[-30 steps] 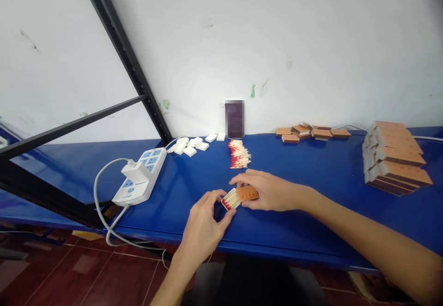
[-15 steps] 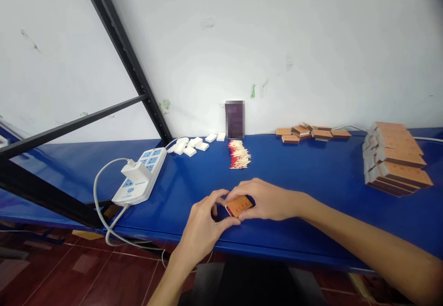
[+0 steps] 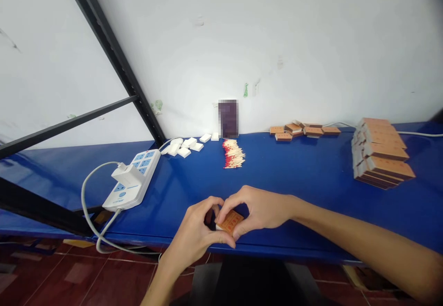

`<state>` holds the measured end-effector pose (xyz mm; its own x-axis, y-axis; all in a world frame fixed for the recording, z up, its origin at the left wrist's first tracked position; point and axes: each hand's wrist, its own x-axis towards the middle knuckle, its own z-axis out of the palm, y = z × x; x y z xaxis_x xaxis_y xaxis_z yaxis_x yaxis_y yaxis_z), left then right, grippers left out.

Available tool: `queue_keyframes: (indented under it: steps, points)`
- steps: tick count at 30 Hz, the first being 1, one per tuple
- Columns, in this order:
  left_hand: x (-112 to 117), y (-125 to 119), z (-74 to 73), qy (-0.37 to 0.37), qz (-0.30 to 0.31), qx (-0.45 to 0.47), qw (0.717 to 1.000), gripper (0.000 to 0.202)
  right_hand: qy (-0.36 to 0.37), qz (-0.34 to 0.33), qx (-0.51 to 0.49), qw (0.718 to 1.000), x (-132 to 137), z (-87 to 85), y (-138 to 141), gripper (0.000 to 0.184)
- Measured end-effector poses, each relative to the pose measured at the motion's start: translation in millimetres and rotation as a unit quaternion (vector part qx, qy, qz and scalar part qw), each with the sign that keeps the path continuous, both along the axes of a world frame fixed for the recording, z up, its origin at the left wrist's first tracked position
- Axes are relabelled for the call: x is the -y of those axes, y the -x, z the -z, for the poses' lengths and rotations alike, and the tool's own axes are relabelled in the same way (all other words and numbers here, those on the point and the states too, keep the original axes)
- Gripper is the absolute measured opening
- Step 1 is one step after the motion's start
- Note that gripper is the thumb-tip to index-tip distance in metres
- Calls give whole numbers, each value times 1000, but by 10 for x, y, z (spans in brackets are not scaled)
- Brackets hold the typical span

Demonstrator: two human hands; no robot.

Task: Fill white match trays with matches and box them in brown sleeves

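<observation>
An orange matchbox [image 3: 231, 222] is held low over the near part of the blue table, between my two hands. My right hand [image 3: 265, 208] pinches it by the long sides, fingers at the far side and thumb at the near one. Curled around its left end, my left hand [image 3: 195, 225] has its thumb along the near edge; its fingertips are partly hidden. A white end shows at the box's left. Beyond the hands lies a pile of loose matches [image 3: 234, 154], red heads to the left.
White matchbox trays [image 3: 184, 152] lie at the back left, beside a power strip [image 3: 133, 186] with a plugged-in charger and cable. Several loose matchboxes [image 3: 313, 131] rest by the wall; a stack of matchboxes [image 3: 384, 158] stands right. A pixelated dark block [image 3: 228, 119] is behind the matches.
Both hands and the matchbox have shifted down towards the table's near edge. Red match heads showed at the box's left end before; now that end looks white. The view has turned slightly right.
</observation>
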<state>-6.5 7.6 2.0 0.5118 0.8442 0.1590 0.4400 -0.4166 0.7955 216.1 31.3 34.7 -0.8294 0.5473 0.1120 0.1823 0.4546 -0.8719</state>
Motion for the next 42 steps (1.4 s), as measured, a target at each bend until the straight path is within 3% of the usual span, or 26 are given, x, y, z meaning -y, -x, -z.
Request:
queue_keyframes:
  steps: [3,7,11,13,16,17,19,21,24,27,29,33,35,37,39,42]
  points:
    - [-13,7,-3,-11,-5,-16,1000,41,-59,12,61,996,14,-59,12,34]
    - [-27,5,14,-26,-26,-34,999,41,-179,70,158,968,116,-202,-73,24]
    - [8,19,-3,-40,-19,-46,998,27,-279,195,168,925,369,-345,-588,15]
    - [61,59,-37,-67,18,-75,995,27,-358,329,153,860,543,-358,-1041,18]
    - [150,153,-116,-136,100,-118,979,29,-481,527,158,683,793,-265,-1783,26]
    - [166,181,-148,-164,116,-117,973,29,-499,560,176,638,855,-211,-1999,26]
    - [162,209,-214,-208,136,-93,964,28,-523,567,219,597,931,-91,-2333,25]
    - [113,197,-273,-242,158,-33,957,29,-525,562,246,590,950,27,-2518,27]
    - [7,151,-320,-291,178,67,937,31,-536,537,291,582,922,162,-2585,34]
    - [-87,149,-333,-344,139,90,924,26,-533,547,303,570,889,223,-2563,35]
    - [-161,173,-345,-355,91,54,929,23,-522,549,307,576,875,220,-2559,31]
    - [-444,199,-379,-282,-6,-78,956,19,-514,541,316,586,886,121,-2540,26]
    - [-667,190,-377,-246,-39,-136,959,29,-534,562,297,557,901,31,-2452,26]
    - [-932,171,-358,-249,-51,-209,944,37,-556,597,244,524,881,-68,-2282,22]
    - [-1220,148,-335,-249,-60,-244,935,38,-555,588,203,553,776,-148,-2055,21]
    - [-1635,99,-314,-245,-112,-291,918,40,-478,551,229,645,390,-167,-1748,26]
